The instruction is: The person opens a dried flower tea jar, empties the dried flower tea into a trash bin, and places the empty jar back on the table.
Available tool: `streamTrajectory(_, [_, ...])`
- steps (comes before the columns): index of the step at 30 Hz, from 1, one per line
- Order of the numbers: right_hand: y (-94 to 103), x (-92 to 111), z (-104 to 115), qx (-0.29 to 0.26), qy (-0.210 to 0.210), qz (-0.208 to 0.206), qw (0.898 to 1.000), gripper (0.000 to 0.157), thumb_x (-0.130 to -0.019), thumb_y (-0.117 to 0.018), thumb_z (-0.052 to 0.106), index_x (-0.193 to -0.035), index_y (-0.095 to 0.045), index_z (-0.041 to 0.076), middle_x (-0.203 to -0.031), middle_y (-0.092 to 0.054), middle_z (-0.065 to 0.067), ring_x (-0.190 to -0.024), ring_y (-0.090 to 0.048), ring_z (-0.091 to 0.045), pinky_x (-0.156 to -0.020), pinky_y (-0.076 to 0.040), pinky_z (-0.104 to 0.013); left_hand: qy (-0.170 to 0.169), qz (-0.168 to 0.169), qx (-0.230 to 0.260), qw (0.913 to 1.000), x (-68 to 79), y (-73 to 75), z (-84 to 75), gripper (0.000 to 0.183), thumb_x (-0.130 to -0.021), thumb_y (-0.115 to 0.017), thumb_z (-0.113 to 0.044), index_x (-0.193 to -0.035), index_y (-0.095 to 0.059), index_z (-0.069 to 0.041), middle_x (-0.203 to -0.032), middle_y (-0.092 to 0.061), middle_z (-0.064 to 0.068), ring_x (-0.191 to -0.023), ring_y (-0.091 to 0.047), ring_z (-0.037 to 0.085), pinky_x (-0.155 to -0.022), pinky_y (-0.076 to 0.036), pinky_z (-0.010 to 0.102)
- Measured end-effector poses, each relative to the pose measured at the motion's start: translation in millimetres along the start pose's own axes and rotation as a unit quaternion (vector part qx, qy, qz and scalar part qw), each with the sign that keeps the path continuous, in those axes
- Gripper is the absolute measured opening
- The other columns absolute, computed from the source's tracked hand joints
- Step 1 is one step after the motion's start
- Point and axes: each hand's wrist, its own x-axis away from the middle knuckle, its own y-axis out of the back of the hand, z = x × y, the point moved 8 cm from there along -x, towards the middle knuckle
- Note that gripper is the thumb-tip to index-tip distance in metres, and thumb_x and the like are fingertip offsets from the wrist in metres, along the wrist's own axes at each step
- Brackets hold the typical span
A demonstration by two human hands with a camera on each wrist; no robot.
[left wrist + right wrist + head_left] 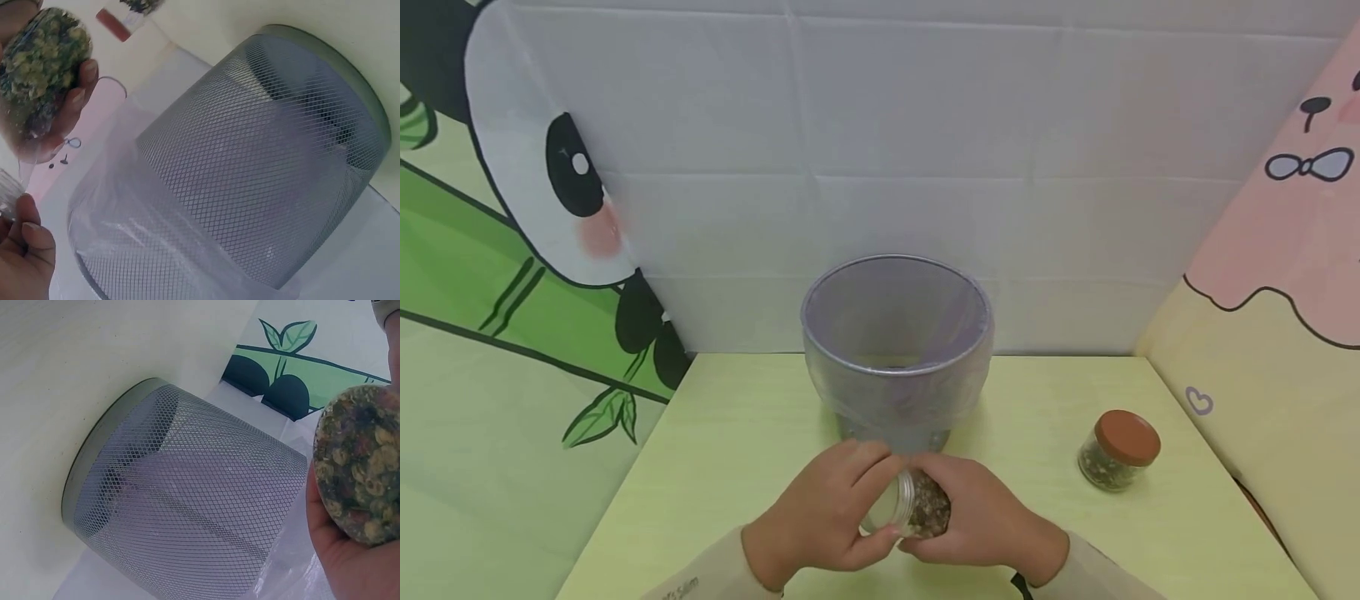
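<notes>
Both hands hold one glass jar (929, 505) of dried flowers or herbs, lying on its side just in front of the mesh wastebasket (187, 487). My right hand (977, 512) grips the filled body, and its base with the packed contents (359, 465) faces the right wrist camera. At the pale, ribbed neck end (887, 504), my left hand (827, 508) curls thumb and fingers round the jar. Whether a lid sits there is hidden by the fingers. A clear liner bag (144, 206) is folded over the wastebasket's rim.
A second glass jar (1105, 467) with a brown-orange lid (1127, 437) and similar contents stands on the right of the pale yellow table (715, 450). Behind the wastebasket rises a white backdrop (910, 125), with cartoon-printed panels at both sides.
</notes>
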Motion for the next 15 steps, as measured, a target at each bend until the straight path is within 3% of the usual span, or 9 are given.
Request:
streamTrajectory(6, [-1.2,-0.2,2.6,0.007,0.02,0.0,1.0,0.058,-0.085,-0.085,0.038,-0.134,-0.055,0.032,-0.115,-0.063,0.017,-0.093,-0.063,-0.001,-0.08,-0.055,-0.026,-0.036,0.009,-0.003,0.9993,2.5,-5.8,-3.2,0.055,-0.108,-0.033,-0.049,-0.125,-0.063,-0.006,-0.108,-0.058,0.007,-0.078,-0.053,0.016,-0.068,-0.048,0.029])
streamTrajectory(15, [-0.6,-0.3,5.2,0.013,0.035,-0.005,0.999,0.063,-0.083,-0.087,0.036,-0.137,-0.055,0.031,-0.117,-0.063,0.018,-0.096,-0.062,-0.001,-0.083,-0.055,-0.028,-0.121,0.011,-0.011,0.9925,-1.0,-8.6,-7.0,0.055,-0.11,-0.026,-0.048,-0.118,-0.065,-0.01,-0.114,-0.062,0.01,-0.087,-0.06,0.016,-0.076,-0.052,0.028])
